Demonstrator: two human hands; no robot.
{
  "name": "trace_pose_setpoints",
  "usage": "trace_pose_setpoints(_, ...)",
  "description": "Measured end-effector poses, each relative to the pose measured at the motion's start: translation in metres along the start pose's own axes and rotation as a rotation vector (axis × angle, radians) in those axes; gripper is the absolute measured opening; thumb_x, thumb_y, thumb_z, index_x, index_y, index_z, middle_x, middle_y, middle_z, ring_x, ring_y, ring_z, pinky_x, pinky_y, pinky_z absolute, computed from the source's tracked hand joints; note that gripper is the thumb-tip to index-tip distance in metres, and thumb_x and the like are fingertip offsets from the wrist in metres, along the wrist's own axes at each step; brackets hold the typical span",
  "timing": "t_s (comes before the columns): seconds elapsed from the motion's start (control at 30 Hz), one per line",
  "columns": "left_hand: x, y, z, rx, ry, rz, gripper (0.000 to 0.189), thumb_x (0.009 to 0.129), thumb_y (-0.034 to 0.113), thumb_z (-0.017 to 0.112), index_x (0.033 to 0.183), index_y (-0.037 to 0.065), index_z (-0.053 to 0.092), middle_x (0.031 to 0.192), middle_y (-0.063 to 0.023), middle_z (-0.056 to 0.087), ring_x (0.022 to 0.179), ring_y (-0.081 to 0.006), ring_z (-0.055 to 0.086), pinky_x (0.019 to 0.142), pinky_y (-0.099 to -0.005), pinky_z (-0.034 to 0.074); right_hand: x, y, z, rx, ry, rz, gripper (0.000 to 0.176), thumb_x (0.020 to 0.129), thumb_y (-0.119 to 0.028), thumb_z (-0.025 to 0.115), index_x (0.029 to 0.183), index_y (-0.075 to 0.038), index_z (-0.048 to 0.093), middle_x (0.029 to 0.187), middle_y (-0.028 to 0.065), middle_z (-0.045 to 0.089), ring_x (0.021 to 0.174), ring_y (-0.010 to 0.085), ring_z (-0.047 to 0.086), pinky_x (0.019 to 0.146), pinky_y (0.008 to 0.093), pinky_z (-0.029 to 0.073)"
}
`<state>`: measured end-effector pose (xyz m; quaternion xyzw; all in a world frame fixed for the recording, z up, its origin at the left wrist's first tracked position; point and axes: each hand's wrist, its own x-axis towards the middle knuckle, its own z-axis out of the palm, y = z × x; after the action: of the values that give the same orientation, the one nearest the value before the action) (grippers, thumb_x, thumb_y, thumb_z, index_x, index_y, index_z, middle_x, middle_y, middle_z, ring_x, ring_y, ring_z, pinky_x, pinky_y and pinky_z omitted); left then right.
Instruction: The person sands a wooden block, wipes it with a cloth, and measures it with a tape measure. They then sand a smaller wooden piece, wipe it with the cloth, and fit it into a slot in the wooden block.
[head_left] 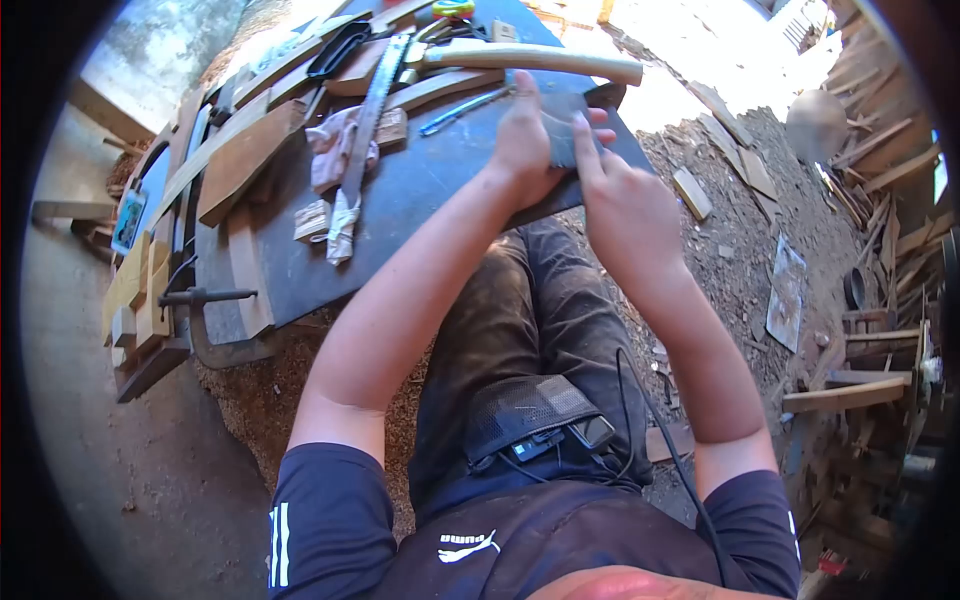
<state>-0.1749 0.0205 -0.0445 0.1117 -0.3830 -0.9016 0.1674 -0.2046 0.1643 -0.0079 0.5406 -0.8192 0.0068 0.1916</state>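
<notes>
My left hand (525,145) is closed around a thin, dark grey flat sheet (566,122), its thumb pointing up along the near side. I cannot make out what material the sheet is. Against the sheet's right side lies the straight index finger of my right hand (632,205); the other fingers are curled and partly hidden. Fingertips show past the sheet's right edge. Both hands are over the near right corner of the dark tabletop (420,190). Beyond the left hand lie a blue pen (465,111) and a long curved wooden handle (530,60).
On the table are a handsaw (375,115) with a cloth-wrapped end, a pink cloth (335,150), wood pieces (250,165) and yellow-green tape (453,8). A clamp (215,305) grips the table's left edge. Wood scraps cover the ground at right, beside stacked timber (885,240).
</notes>
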Motion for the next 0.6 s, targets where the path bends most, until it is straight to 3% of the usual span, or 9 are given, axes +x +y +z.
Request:
trace_pose_setpoints(0.07,0.003,-0.002,0.000,0.037,0.017,0.040,0.084,0.103,0.067,0.012,0.142,0.000,0.043,0.129,-0.0237,0.060,0.121,-0.0373,0.059,0.108,-0.0530,0.044,0.019,0.009,0.011,0.001,0.072,-0.011,0.056,0.085,-0.007,0.059,0.139,0.007,0.051,0.084,0.0126,0.071,0.069,0.0246,0.073,0.060,0.0342,0.059)
trace_pose_setpoints(0.2,-0.007,0.004,0.014,-0.011,0.059,0.037,0.081,0.104,0.065,0.013,0.141,0.000,0.045,0.131,-0.0225,0.060,0.123,-0.0352,0.059,0.109,-0.0520,0.043,0.049,0.030,0.027,-0.005,0.008,-0.046,0.056,0.085,-0.006,0.060,0.138,0.009,0.050,0.090,0.0161,0.072,0.073,0.0272,0.074,0.062,0.0348,0.060)
trace_pose_setpoints(0.3,-0.003,-0.001,0.005,0.023,0.004,0.030,0.080,0.104,0.064,0.012,0.143,0.001,0.044,0.131,-0.0238,0.060,0.122,-0.0362,0.060,0.108,-0.0518,0.044,0.022,0.020,0.013,0.020,0.100,-0.069,0.058,0.084,-0.005,0.060,0.140,0.010,0.048,0.089,0.0181,0.070,0.071,0.0269,0.073,0.061,0.0348,0.060)
trace_pose_setpoints(0.43,-0.003,0.003,0.004,0.027,-0.041,-0.014,0.080,0.104,0.064,0.013,0.142,0.001,0.045,0.130,-0.0241,0.060,0.120,-0.0372,0.061,0.108,-0.0515,0.045,-0.002,0.003,0.009,0.041,0.025,-0.099,0.063,0.083,-0.005,0.058,0.143,0.011,0.045,0.084,0.0170,0.068,0.067,0.0259,0.071,0.060,0.0340,0.059)
trace_pose_setpoints(0.57,-0.004,0.004,0.007,-0.005,0.041,0.014,0.077,0.104,0.065,0.015,0.141,0.004,0.045,0.132,-0.0205,0.059,0.122,-0.0343,0.059,0.107,-0.0515,0.045,0.047,0.024,0.037,0.205,0.147,-0.094,0.061,0.081,-0.004,0.061,0.139,0.010,0.048,0.086,0.0192,0.070,0.070,0.0311,0.071,0.063,0.0388,0.059)
trace_pose_setpoints(0.6,-0.005,0.006,0.007,-0.012,0.018,-0.007,0.077,0.104,0.065,0.015,0.142,0.005,0.043,0.134,-0.0195,0.059,0.125,-0.0329,0.058,0.107,-0.0507,0.044,0.055,0.028,0.044,0.237,0.153,-0.078,0.056,0.085,-0.006,0.059,0.139,0.007,0.049,0.084,0.0199,0.069,0.070,0.0336,0.070,0.064,0.0420,0.058)
